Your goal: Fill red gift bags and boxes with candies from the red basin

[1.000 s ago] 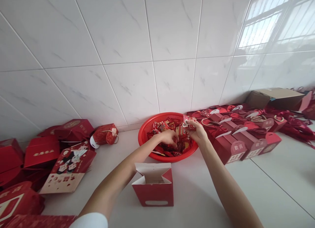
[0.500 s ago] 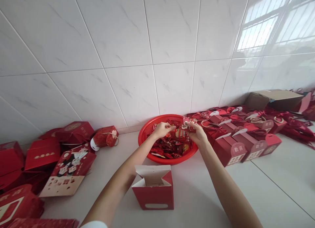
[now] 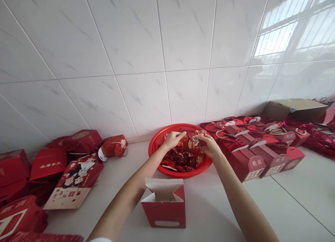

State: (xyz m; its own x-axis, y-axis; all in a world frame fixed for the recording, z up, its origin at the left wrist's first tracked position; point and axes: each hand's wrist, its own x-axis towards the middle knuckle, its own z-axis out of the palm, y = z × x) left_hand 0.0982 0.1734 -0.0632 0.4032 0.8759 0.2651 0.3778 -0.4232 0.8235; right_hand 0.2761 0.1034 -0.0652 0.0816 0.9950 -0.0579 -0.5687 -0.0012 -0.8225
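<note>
Both hands are over a round red plastic basket (image 3: pixel 180 174) that holds several wrapped sweets (image 3: pixel 180 158), mostly red. My right hand (image 3: pixel 210 148) grips a red candy packet (image 3: pixel 196 139) with pale printing, thumb and fingers closed on its right side. My left hand (image 3: pixel 172 140) is closed in a pinch just left of the packet; what its fingertips hold, if anything, is too small to make out. In front of the basket, between my forearms, a red gift box (image 3: pixel 164 212) stands upright with its top flaps open and white inside.
Closed red gift boxes (image 3: pixel 258 161) stand in rows at the right, with a brown cardboard box (image 3: pixel 298 107) behind. More red boxes (image 3: pixel 48 163) and a printed box (image 3: pixel 73 182) crowd the left. A small red box with cord (image 3: pixel 113 146) lies by the tiled wall (image 3: pixel 141 95).
The packet in my right hand has tilted and shifted slightly left, closer to my left fingertips. The whole view has moved a little. The open box stays in place.
</note>
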